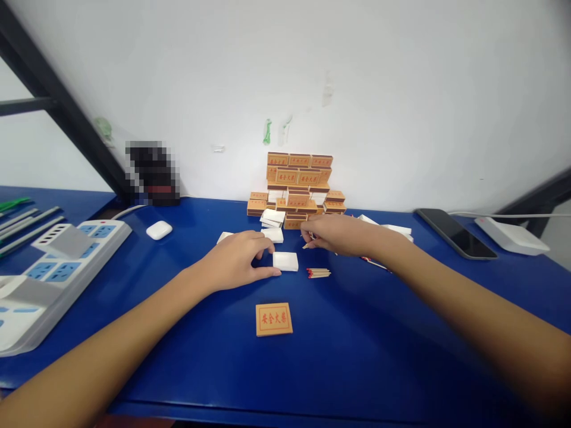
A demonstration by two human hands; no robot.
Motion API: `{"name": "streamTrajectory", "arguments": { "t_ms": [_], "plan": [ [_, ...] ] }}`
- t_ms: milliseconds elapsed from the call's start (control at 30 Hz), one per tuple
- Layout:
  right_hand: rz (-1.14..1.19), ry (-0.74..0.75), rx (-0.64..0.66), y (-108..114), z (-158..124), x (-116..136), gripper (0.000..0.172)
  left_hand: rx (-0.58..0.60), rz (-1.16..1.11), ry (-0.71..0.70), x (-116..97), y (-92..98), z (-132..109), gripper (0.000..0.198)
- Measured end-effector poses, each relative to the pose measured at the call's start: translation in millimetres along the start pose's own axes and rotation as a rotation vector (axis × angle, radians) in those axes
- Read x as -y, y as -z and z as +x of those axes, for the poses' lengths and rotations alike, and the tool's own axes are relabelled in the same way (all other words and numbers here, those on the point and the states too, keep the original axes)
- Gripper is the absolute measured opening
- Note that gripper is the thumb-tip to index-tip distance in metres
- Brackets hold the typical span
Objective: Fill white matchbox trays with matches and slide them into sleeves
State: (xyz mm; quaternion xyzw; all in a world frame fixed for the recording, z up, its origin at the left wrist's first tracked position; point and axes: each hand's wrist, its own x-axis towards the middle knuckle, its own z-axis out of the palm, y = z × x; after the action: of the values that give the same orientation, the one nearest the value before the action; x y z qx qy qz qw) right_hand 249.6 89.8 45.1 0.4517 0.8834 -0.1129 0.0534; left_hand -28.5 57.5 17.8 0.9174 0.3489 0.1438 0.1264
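My left hand (243,258) rests on the table with its thumb and index finger at the left end of a small white matchbox tray (286,261). The tray lies between these fingertips. My right hand (328,232) is closed in a pinch just beyond a small bundle of red-tipped matchsticks (318,273). Pale stick ends show at its fingertips; how many it holds is hidden. Closer to me an orange matchbox sleeve (273,319) with red characters lies flat. More white trays (272,218) lie behind my left hand.
A stepped stack of matchboxes (300,177) stands against the wall. More white trays (397,229) and loose matchsticks (377,263) lie behind my right forearm. A phone (455,233) and white box (512,236) are at right; a power strip (66,273) and white case (159,230) at left.
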Motion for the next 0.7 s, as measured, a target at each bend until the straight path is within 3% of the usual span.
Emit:
{"name": "streamTrajectory", "arguments": {
  "t_ms": [500,700],
  "plan": [
    [0.025,-0.096,0.082,11,-1,11,0.008,0.004,-0.001,0.001,-2,1.1,0,0.035],
    [0.216,-0.078,-0.162,5,-11,0,0.007,0.011,0.006,0.018,-1,-0.2,0,0.035]
  ]
}}
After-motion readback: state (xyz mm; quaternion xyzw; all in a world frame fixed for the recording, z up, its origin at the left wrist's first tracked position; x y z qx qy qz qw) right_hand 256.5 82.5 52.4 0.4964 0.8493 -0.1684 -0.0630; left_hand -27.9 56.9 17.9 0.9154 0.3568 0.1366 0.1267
